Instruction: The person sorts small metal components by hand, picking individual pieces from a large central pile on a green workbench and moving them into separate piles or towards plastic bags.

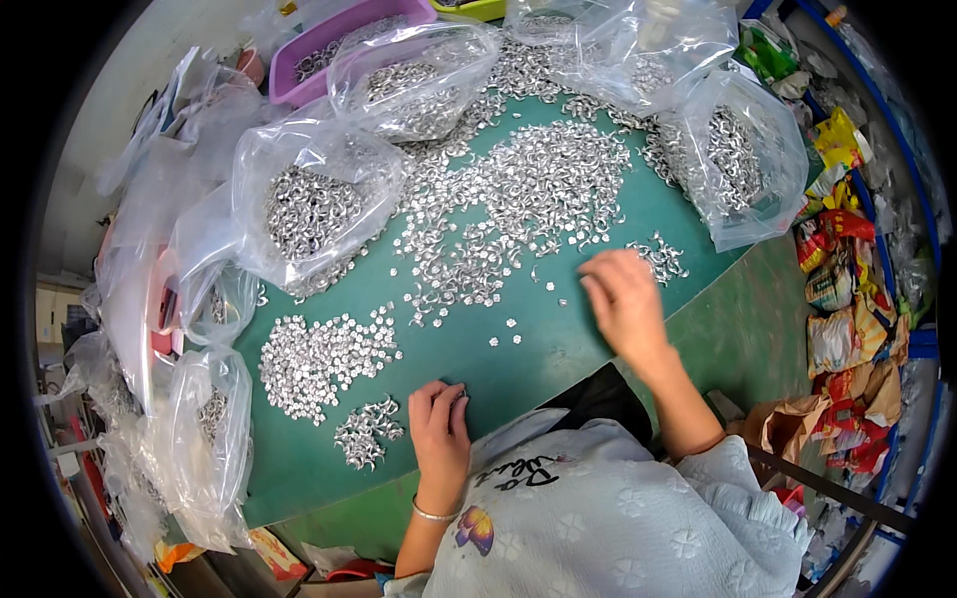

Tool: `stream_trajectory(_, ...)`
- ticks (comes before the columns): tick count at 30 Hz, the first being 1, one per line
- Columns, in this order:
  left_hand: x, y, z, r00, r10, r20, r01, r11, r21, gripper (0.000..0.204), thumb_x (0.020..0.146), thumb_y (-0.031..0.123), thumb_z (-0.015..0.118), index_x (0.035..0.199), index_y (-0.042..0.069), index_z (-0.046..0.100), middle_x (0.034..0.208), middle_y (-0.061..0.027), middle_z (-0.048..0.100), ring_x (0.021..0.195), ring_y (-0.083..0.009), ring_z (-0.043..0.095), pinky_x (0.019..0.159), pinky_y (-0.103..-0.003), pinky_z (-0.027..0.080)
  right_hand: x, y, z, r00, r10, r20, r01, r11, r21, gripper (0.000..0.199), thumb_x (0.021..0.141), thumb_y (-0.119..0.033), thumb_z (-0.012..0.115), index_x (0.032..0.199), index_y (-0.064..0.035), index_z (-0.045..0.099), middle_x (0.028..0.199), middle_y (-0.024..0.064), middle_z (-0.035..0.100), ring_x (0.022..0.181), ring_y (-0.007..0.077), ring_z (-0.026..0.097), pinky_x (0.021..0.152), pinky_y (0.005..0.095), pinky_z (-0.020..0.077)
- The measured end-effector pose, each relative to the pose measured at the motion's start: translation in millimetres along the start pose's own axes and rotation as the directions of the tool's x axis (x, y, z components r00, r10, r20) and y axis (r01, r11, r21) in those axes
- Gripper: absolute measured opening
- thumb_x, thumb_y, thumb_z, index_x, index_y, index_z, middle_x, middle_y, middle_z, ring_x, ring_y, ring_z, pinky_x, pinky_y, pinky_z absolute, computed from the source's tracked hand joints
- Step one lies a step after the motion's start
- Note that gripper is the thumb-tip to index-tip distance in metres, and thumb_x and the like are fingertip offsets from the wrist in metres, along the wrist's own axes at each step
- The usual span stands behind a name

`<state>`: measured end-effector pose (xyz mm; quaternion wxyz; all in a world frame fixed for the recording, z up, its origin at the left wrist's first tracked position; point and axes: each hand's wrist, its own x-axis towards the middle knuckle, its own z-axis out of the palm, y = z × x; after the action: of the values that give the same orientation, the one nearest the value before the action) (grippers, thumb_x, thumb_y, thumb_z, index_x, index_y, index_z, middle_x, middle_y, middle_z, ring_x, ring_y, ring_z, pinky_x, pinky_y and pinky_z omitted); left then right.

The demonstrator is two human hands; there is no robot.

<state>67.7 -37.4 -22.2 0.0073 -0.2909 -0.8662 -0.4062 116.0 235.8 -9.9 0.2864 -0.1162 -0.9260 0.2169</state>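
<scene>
My left hand (440, 427) rests at the near edge of the green table, its fingers bent in. A small shiny bit shows at its fingertips, too small to make out. Beside it lie a little heap of curved silver metal pieces (368, 433) and a wider spread of small flower-shaped silver pieces (324, 361). My right hand (626, 304) hovers over the table with thumb and fingers slightly apart and nothing visible between them. Loose flower-shaped pieces (550, 286) lie to its left, and a small cluster of curved pieces (663, 259) sits just beyond it.
A large pile of mixed silver pieces (538, 189) covers the table's middle. Clear plastic bags of metal pieces, such as this bag (738, 224), ring the far and left sides. A purple bin (289, 85) stands at the back. Colourful packets (832, 344) fill a rack at right.
</scene>
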Motion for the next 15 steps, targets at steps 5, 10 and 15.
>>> stream_trajectory(5, 2, 3, 4, 1.000, 0.013, 0.022, -0.013, 1.000, 0.005, 0.021, 0.080, -0.007, 0.067, 0.100, -0.003, 0.065, 0.098, -0.0139, 0.057, 0.091, -0.0306, 0.056, 0.079, -0.038, 0.046, -2, 37, -44, 0.990, 0.139, 0.001, -0.138, 0.978, -0.157, 0.025, 0.077, -0.012, 0.075, 0.100, -0.0046, 0.067, 0.104, 0.0093, 0.061, 0.100, 0.0301, 0.056, 0.086, 0.0407, 0.0427)
stream_trajectory(10, 12, 10, 11, 0.997, 0.030, 0.066, -0.029, 0.999, -0.014, 0.020, 0.080, -0.007, 0.067, 0.100, -0.003, 0.065, 0.098, -0.0138, 0.057, 0.090, -0.0307, 0.056, 0.079, -0.038, 0.046, -14, 29, -21, 0.992, -0.046, 0.114, 0.060, 0.991, -0.120, 0.032, 0.076, -0.020, 0.078, 0.102, -0.0065, 0.066, 0.116, 0.0081, 0.059, 0.115, 0.0290, 0.054, 0.096, 0.0465, 0.0375)
stream_trajectory(15, 8, 7, 11, 0.999, 0.025, 0.044, -0.025, 1.000, 0.005, 0.021, 0.080, -0.006, 0.068, 0.100, -0.002, 0.065, 0.098, -0.0136, 0.058, 0.090, -0.0312, 0.056, 0.080, -0.038, 0.046, -13, 54, -12, 0.998, -0.049, 0.048, 0.055, 0.988, -0.141, 0.021, 0.076, -0.015, 0.077, 0.092, -0.0081, 0.063, 0.109, 0.0061, 0.060, 0.114, 0.0265, 0.056, 0.098, 0.0491, 0.0358)
